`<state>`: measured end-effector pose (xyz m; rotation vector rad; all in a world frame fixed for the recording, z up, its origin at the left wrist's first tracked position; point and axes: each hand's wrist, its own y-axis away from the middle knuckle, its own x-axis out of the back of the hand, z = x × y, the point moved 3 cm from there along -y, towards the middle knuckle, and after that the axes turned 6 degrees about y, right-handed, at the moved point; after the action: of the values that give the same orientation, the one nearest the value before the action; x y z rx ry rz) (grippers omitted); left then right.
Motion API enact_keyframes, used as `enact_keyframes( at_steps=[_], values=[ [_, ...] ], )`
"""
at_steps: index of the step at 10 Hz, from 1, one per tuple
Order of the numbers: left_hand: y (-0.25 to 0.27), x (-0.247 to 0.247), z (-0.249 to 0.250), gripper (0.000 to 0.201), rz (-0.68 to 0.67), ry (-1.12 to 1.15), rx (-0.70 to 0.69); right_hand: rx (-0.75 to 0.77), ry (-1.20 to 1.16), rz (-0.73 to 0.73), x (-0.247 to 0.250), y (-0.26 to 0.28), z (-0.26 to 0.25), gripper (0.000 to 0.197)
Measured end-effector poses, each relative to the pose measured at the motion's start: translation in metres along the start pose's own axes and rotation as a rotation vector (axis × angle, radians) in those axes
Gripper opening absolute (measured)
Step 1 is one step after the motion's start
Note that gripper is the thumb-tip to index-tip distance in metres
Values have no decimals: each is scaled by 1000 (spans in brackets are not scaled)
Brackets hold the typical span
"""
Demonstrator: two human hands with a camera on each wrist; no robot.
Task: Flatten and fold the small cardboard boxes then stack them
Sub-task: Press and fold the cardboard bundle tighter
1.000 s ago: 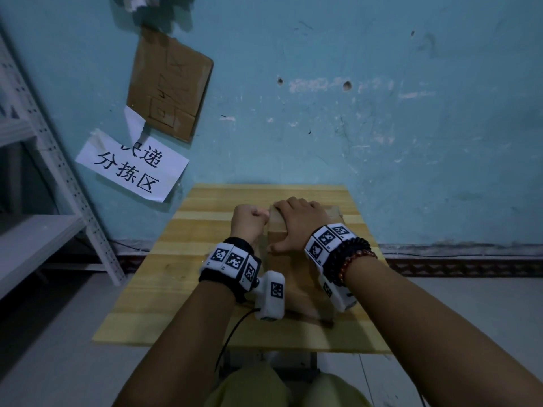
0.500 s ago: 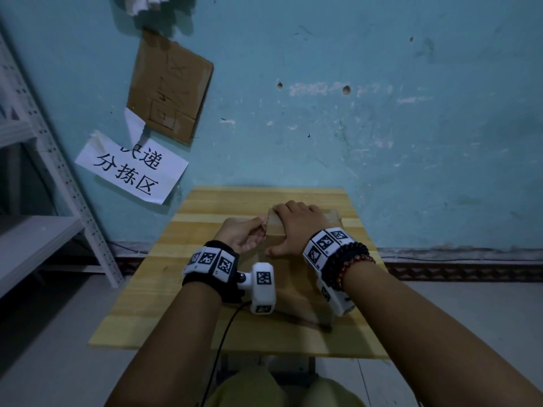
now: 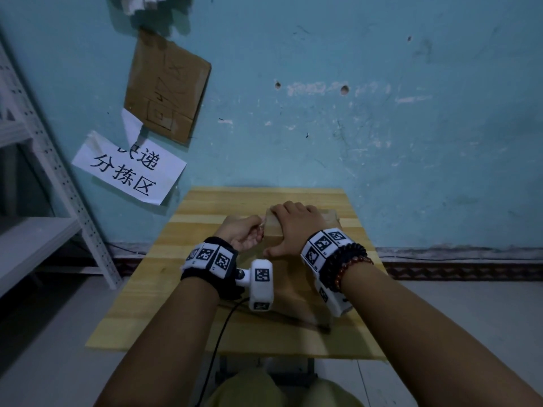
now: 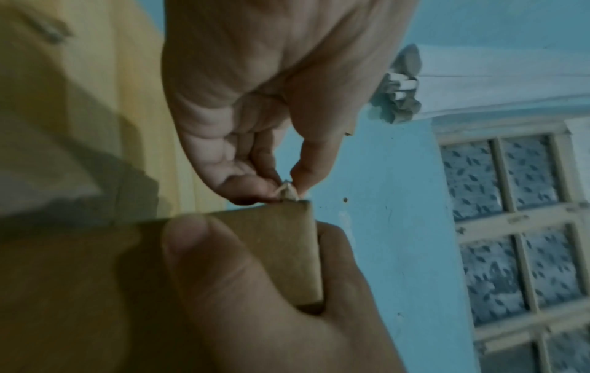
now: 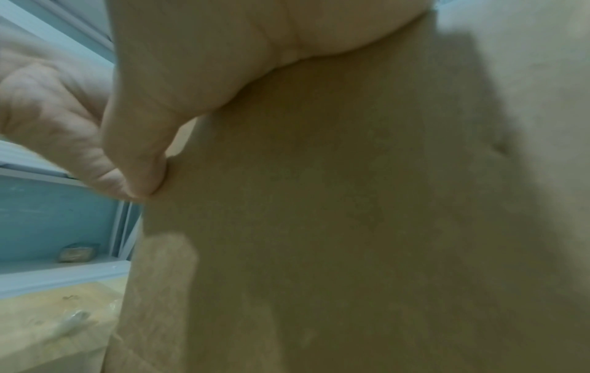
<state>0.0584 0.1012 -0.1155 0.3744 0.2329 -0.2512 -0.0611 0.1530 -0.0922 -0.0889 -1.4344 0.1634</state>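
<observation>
On tabletop (image 3: 205, 318), near wall-side edge: cardboard box (image 3: 293, 289) lies flattened. Right hand (image 3: 293, 227) spread flat on box, pinning it. Left hand (image 3: 241, 235), just beside box's corner, pinches pale strip, probably tape (image 4: 287, 191), for peeling.

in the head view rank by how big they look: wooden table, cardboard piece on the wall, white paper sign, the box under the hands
1. wooden table
2. cardboard piece on the wall and white paper sign: look alike, unranked
3. cardboard box, though the right hand, left hand and wrists hide much of it, so unsure.
</observation>
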Motion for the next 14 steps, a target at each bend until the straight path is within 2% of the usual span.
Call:
enact_keyframes(
  at_steps=[1, 4, 6, 7, 8, 10, 11, 13, 14],
  values=[
    [-1, 1, -9, 17, -20, 155, 44, 5, 2, -4, 0, 1, -1, 89],
    [-2, 1, -12, 20, -15, 216, 49, 10, -13, -19, 1, 1, 0, 90],
    [-1, 5, -11, 24, -55, 266, 34, 4, -14, -14, 0, 1, 0, 88],
    [0, 8, -12, 22, -101, 353, 100, 2, -7, -11, -1, 0, 1, 89],
    [2, 7, -12, 23, -113, 334, 86, 2, -1, -1, -2, 0, 0, 89],
    [2, 2, 4, 38, -5, -249, -150, 6, 3, 0, -2, 0, 1, 89],
    [-5, 2, 8, 43, -17, -414, -167, 5, 1, -11, -2, 0, 1, 90],
    [-2, 1, 3, 44, 4, -459, -171, 6, 4, -26, -1, -1, 0, 91],
    [-3, 2, -1, 43, 14, -390, -149, 8, 2, -24, -1, -1, 0, 90]
  ],
)
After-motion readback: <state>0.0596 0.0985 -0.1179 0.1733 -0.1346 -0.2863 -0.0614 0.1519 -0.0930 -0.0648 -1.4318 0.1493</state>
